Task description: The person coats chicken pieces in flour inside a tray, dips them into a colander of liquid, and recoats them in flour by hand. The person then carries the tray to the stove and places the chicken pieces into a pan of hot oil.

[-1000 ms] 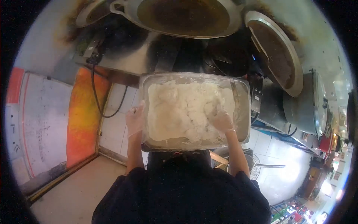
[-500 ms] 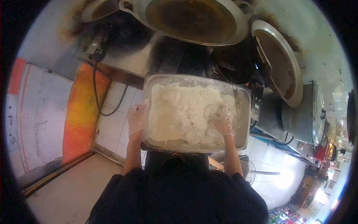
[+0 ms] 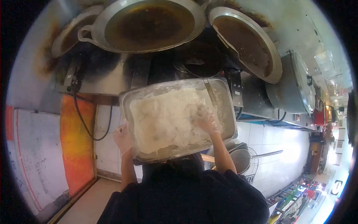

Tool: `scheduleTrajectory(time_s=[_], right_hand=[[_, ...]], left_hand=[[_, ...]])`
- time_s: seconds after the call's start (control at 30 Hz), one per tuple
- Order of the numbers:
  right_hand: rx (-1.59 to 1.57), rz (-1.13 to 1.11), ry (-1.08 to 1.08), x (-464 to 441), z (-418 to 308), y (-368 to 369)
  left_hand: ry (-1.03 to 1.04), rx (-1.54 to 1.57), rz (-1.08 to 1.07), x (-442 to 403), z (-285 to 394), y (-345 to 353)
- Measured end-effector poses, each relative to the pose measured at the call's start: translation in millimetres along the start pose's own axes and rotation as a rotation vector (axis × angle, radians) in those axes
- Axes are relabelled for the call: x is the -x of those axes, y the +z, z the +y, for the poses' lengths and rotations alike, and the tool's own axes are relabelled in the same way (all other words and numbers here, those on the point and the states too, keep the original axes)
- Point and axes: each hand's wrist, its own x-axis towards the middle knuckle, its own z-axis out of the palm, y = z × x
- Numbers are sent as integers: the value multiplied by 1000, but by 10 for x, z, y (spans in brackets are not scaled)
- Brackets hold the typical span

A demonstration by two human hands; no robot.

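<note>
A large rectangular tub [image 3: 128,98] of pale, flour-like powder [image 3: 160,115] stands in front of my body, slightly tilted in view. My left hand [image 3: 123,139], in a clear plastic glove, is closed at the tub's left side and holds its edge. Inside the tub, toward the right, my gloved right hand [image 3: 207,121] lies on the powder with fingers stretched out; the fingertips are partly lost in it. A thin metal utensil [image 3: 211,94] leans over the far right rim, its kind unclear.
Beyond the tub, a big wok of dark oil [image 3: 149,26] sits on the stove, with a second oil-filled pan [image 3: 244,44] to its right. A tall lidded pot [image 3: 292,84] stands far right. Below right are a strainer [image 3: 240,160] and wire basket; a hose [image 3: 84,125] hangs left.
My view has turned, so the tub and pans appear shifted left and the tub is angled. The powder, lumpy and cracked before, looks smoother. My right hand stays in it; my left keeps the edge.
</note>
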Motion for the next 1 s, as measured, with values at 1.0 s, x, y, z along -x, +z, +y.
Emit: scheduleTrajectory(time_s=[1.0], right_hand=[[-99, 313, 748, 977, 507, -1241]], left_hand=[[92, -274, -143, -662, 299, 604]])
